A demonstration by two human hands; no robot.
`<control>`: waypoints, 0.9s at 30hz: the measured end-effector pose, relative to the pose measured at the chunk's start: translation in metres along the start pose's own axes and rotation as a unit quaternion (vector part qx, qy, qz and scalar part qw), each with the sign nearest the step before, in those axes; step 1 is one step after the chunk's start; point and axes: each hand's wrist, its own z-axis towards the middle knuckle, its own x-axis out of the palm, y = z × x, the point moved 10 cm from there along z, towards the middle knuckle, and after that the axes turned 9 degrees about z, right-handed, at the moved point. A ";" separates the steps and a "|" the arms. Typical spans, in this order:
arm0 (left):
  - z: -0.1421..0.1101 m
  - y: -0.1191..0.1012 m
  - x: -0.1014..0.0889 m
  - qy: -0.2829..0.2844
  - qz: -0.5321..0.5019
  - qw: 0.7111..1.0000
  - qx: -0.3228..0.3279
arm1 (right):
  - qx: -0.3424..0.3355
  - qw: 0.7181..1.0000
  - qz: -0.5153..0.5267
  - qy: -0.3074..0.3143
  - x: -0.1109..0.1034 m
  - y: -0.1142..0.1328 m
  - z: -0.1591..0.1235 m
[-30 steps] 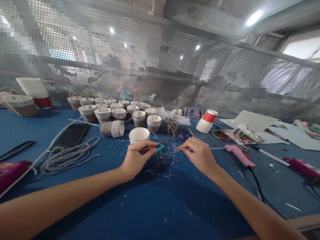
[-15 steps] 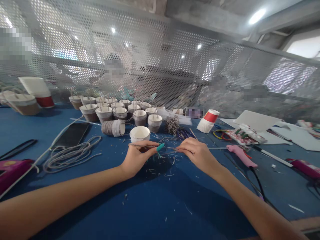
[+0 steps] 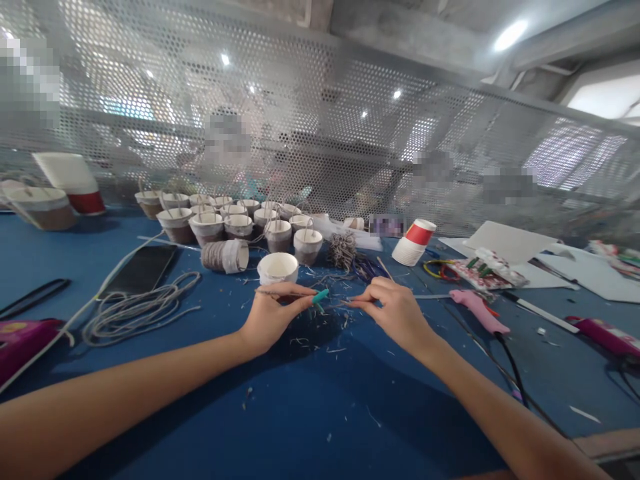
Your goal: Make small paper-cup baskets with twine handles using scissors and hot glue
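Observation:
My left hand is closed in a pinch on a small teal piece, too small to make out its kind. A thin stick or strand lies along the top of its fingers. Just to the right, my right hand pinches a fine pale strand between thumb and fingertips; the two hands are apart. Right behind my left hand stands a white-rimmed paper cup, and another cup wrapped in grey cord lies on its side. Fine fibre scraps are scattered on the blue table below the hands.
Several cord-wrapped cups with handles stand in rows at the back. A bundle of grey cord, a coil of cord, a phone, a red and white cup stack and a pink glue gun lie around.
The teal piece has tilted slightly in my left fingers, and a thin green part that hung below it shows less. The right fingers have shifted a little. The whole view has moved slightly.

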 end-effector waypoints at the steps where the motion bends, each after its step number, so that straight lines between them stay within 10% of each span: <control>1: 0.000 0.001 0.001 0.003 0.002 1.000 -0.003 | -0.001 1.000 0.000 -0.006 -0.001 0.000 0.000; 8: 0.000 0.005 0.002 0.012 0.019 1.000 -0.013 | -0.025 0.999 0.019 -0.031 -0.007 0.006 0.001; 16: 0.000 0.002 -0.003 -0.012 -0.002 1.000 0.008 | -0.039 0.992 -0.026 0.114 0.012 -0.002 0.002; 27: 0.000 0.006 -0.003 -0.012 -0.025 0.999 -0.022 | -0.003 0.995 -0.061 0.073 0.005 -0.002 0.005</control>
